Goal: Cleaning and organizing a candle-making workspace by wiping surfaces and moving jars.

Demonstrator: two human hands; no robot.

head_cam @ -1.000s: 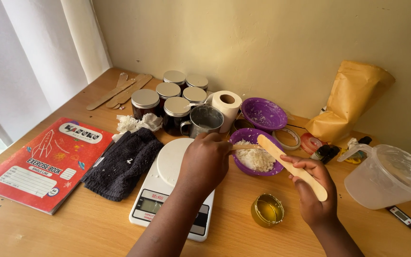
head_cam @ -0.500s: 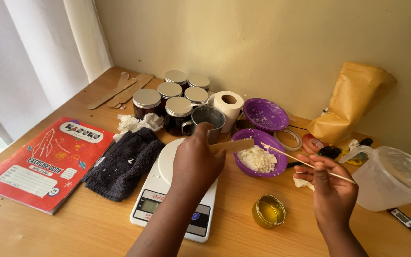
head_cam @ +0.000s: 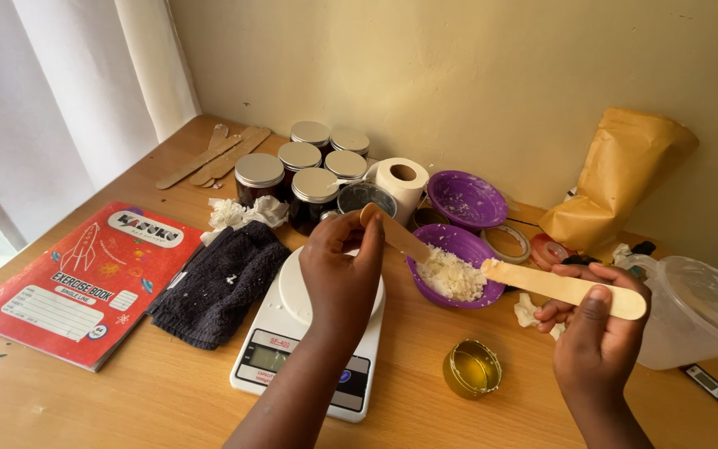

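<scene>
the left hand pinches a wooden stick between thumb and fingers; the stick's long axis runs from the hand down to the right, its far end dipping into the white flakes in the purple bowl. the bowl lies just right of this hand, on the surface. the right hand is closed around a second flat stick, which points left, its tip touching the bowl's near right rim. both hands are near the bowl, the left a little closer.
</scene>
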